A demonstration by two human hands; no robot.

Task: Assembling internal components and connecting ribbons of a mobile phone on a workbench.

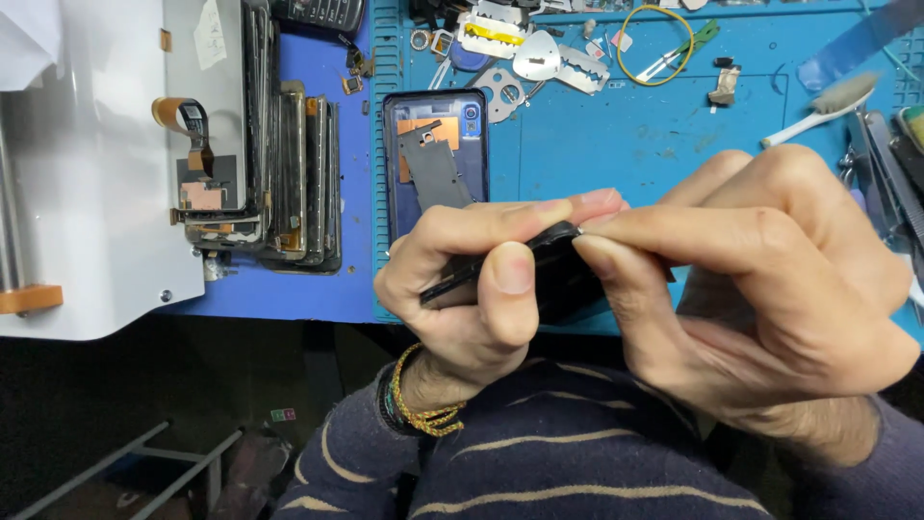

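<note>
Both hands hold one black phone part (539,274), a thin dark panel seen edge-on just above the near edge of the blue mat (626,135). My left hand (472,279) wraps around its left end, thumb on the front face. My right hand (760,279) pinches its upper right edge between thumb and forefinger. Most of the part is hidden by my fingers. Behind my left hand lies an opened blue phone frame (435,144) with copper shielding and a dark loose plate inside.
A stack of several phone screens and panels (279,164) leans at the left beside a white machine (87,173). Along the mat's far edge lie metal picks (536,55), a razor blade (582,69), a yellow wire loop (654,43), a brush (828,101) and tweezers (890,164).
</note>
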